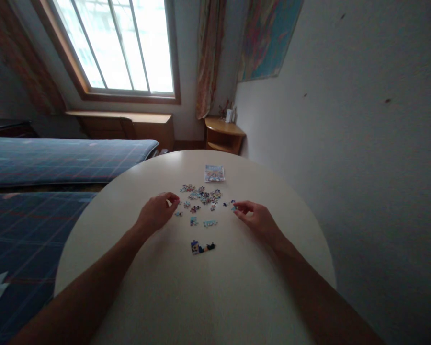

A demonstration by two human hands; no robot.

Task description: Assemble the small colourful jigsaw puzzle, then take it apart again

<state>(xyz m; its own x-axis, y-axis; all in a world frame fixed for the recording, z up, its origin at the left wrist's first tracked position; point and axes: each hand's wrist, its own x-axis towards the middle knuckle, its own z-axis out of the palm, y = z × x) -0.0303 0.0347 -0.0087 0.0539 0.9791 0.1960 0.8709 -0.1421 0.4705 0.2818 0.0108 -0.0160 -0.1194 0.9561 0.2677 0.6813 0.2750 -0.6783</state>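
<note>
Loose jigsaw puzzle pieces lie in a spread heap on the pale round table. At the left edge of the heap is my left hand, thumb and forefinger pinched together; what sits at their tips is too small to make out. To the right, my right hand pinches a small light-blue puzzle piece at the tabletop. Nearer me lie a joined dark strip of puzzle pieces, a light-blue joined strip and a small blue corner section.
Behind the heap lies a small printed packet. A bed with a plaid cover stands left of the table, and a white wall runs along the right. A wooden corner shelf and a desk stand beyond.
</note>
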